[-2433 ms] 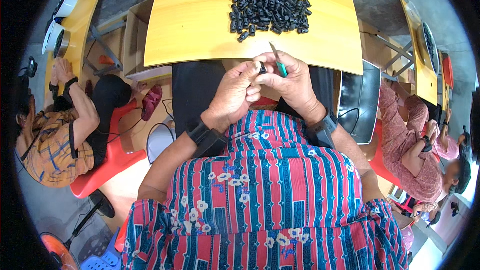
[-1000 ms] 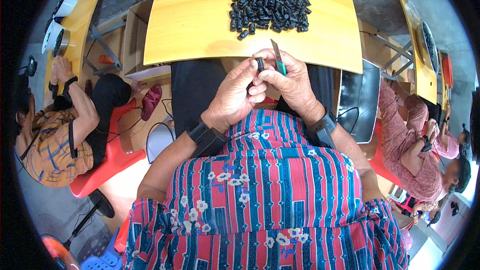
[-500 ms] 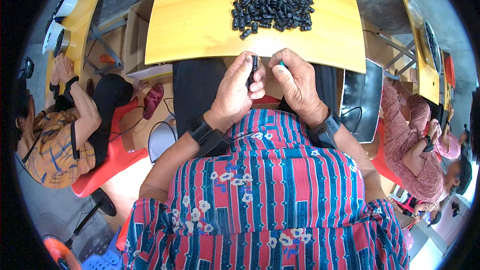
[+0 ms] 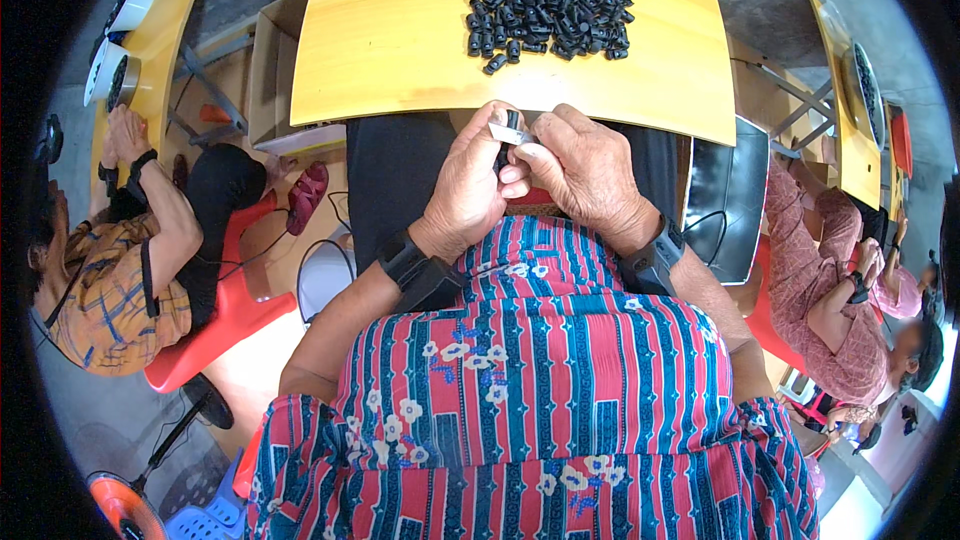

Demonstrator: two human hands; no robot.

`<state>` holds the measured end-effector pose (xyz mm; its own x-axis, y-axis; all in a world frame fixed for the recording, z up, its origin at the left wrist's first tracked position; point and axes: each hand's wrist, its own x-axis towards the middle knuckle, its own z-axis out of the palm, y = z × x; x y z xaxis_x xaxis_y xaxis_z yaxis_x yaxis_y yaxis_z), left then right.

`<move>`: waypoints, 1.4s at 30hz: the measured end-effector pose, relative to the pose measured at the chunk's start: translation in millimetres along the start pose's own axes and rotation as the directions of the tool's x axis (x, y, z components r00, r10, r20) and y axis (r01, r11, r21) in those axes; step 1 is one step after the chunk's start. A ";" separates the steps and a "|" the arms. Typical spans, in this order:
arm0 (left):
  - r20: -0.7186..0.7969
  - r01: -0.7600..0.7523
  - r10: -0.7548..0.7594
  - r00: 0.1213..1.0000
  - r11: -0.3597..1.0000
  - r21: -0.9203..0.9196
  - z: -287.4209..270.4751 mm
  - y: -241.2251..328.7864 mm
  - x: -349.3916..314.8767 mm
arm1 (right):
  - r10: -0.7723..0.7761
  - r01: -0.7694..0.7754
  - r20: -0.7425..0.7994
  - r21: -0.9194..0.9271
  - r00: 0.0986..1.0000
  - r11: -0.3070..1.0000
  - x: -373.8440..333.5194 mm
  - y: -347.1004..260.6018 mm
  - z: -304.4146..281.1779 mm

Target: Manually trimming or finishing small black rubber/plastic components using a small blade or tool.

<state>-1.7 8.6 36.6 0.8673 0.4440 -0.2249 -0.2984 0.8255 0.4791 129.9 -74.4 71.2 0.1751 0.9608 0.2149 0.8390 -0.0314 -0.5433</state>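
Just off the table's front edge, my left hand [image 4: 466, 175] is closed round a small black plastic part [image 4: 513, 120], whose end sticks up between thumb and fingers. My right hand [image 4: 585, 165] is closed on a small knife; its flat silver blade [image 4: 512, 134] lies across the black part, touching it or very close. The knife's handle is hidden in my fingers. Beyond both hands, a heap of similar black plastic parts [image 4: 545, 0] lies on the yellow table [image 4: 390, 50].
A cardboard box [image 4: 275, 70] stands left of the table, and a black bin-like container [image 4: 725, 200] is at its right. Co-workers sit at side tables: one in a checked shirt [image 4: 120, 310] at left, another in pink clothing [image 4: 835, 310] at right.
My right hand has moved left to meet the left hand. The silver blade now shows across the black part; before, only a bit of green showed in my right fingers.
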 end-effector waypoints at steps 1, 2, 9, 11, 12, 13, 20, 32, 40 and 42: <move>-0.008 0.003 -0.003 1.000 1.000 0.008 -0.1 0.0 0.2 | 0.000 0.000 0.001 0.001 1.000 1.000 0.3 0.2 0.4; -0.016 0.005 -0.005 1.000 1.000 0.016 0.0 0.0 0.3 | 0.001 -0.001 -0.004 0.001 1.000 1.000 0.6 0.5 0.9; 0.031 0.002 -0.001 1.000 1.000 -0.012 -4.2 0.3 1.2 | -0.006 0.006 -0.016 0.013 1.000 1.000 2.9 1.5 1.6; 0.028 0.005 -0.004 1.000 1.000 -0.030 -4.0 -0.1 1.1 | 0.009 -0.008 -0.015 0.019 1.000 1.000 2.0 1.2 2.0; 0.026 0.006 -0.005 1.000 1.000 -0.030 -4.1 -0.2 1.4 | 0.024 -0.023 -0.012 0.029 1.000 0.999 1.8 1.9 2.8; 0.023 0.007 -0.007 1.000 1.000 -0.027 -4.2 -0.4 1.7 | 0.025 -0.025 -0.011 0.030 1.000 0.999 1.9 2.6 3.1; 0.038 0.019 -0.018 0.999 0.999 -0.032 -6.8 -0.5 -0.3 | 0.023 -0.022 -0.009 0.053 1.000 0.998 1.8 1.2 3.8; 0.013 0.054 -0.054 0.998 0.998 0.009 -8.2 -0.7 2.6 | 0.059 -0.063 0.032 0.149 0.998 0.987 3.8 5.4 6.9; 0.023 0.028 -0.027 0.999 0.999 -0.035 -3.4 3.6 2.1 | -0.004 0.002 0.019 0.093 1.000 0.996 7.5 4.5 2.4; 0.030 0.020 -0.019 0.999 1.000 -0.024 -2.6 4.9 2.1 | -0.037 0.035 0.021 0.093 0.999 0.995 8.7 5.3 2.5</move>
<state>-2.5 14.5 36.3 0.8844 0.4174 -0.2090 -0.2902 0.8423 0.4542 134.6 -65.5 68.2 0.1335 0.9668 0.2180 0.7928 0.0278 -0.6089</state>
